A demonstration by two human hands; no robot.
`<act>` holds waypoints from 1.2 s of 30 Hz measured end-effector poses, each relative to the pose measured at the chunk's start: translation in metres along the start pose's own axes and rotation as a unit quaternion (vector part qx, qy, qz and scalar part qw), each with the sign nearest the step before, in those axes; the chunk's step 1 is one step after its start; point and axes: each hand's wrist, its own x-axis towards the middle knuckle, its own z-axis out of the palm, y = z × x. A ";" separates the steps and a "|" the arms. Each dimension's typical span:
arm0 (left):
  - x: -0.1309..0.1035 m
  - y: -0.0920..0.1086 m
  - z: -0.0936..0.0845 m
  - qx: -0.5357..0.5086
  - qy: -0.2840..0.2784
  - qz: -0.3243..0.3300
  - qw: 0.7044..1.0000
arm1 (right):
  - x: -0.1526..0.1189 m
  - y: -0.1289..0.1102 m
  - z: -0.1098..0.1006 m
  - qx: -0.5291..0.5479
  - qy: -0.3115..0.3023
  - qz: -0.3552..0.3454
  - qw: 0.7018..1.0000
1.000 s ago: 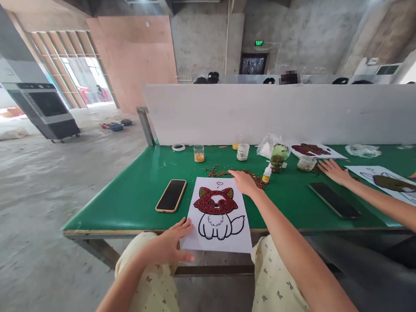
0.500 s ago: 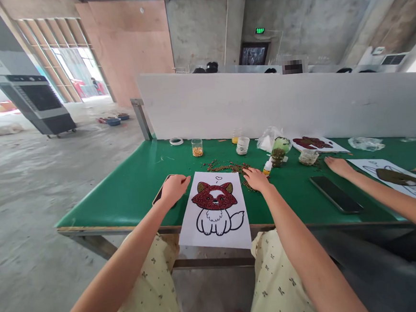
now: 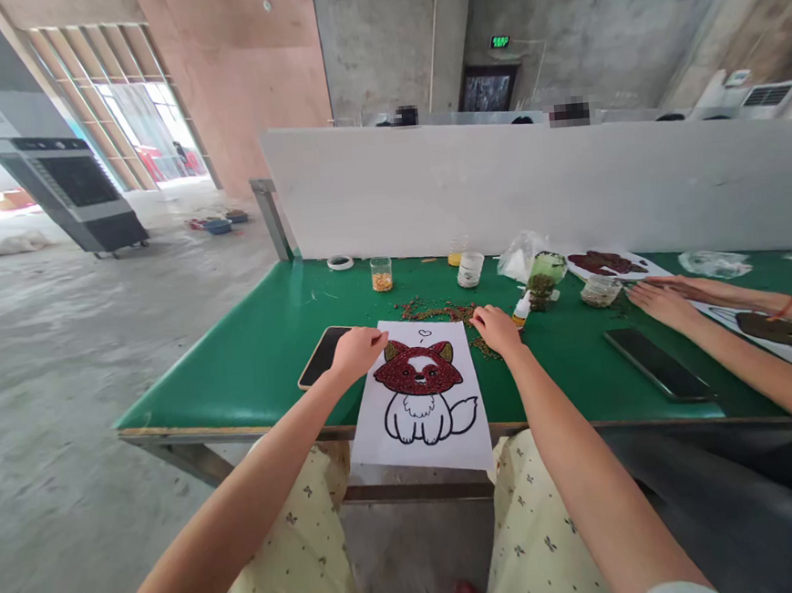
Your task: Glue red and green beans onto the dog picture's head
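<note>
A white sheet of paper (image 3: 379,435) with an outlined fox drawing lies in front of me, its lower end past the table's front edge. Small dark red beans fill the fox's head (image 3: 408,380); the ears hold green ones, while the body is bare outline. My left hand (image 3: 358,354) is closed, fingertips at the sheet's upper left edge. Beside its upper right edge my right hand (image 3: 498,330) is also closed, fingertips by the scattered beans (image 3: 438,311). Whatever is between the fingers of either hand is too small to make out. A glue bottle (image 3: 521,309) stands just right of my right hand.
A phone (image 3: 319,362) lies left of my left hand, another (image 3: 658,365) to the right. Toward the white partition (image 3: 496,179) stand a cup of yellow kernels (image 3: 382,277), a whitish cup (image 3: 470,271) and a tipped green cup (image 3: 546,275). A co-worker's hands (image 3: 663,298) are at right.
My left hand has moved right, from beside the sheet onto its edge. My right fingers have drawn closer together. The co-worker's other hand has come across toward the first. The view has shifted slightly.
</note>
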 end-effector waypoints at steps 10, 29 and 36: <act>-0.001 -0.008 -0.004 0.001 0.013 -0.016 1.000 | 0.001 -0.009 -0.004 -0.053 -0.038 0.083 0.994; -0.008 -0.017 -0.022 -0.046 0.061 -0.105 0.992 | 0.020 -0.005 -0.024 0.630 -0.053 0.374 0.679; -0.006 -0.015 -0.020 -0.038 0.044 -0.102 0.993 | 0.023 -0.001 -0.023 0.647 -0.039 0.348 0.678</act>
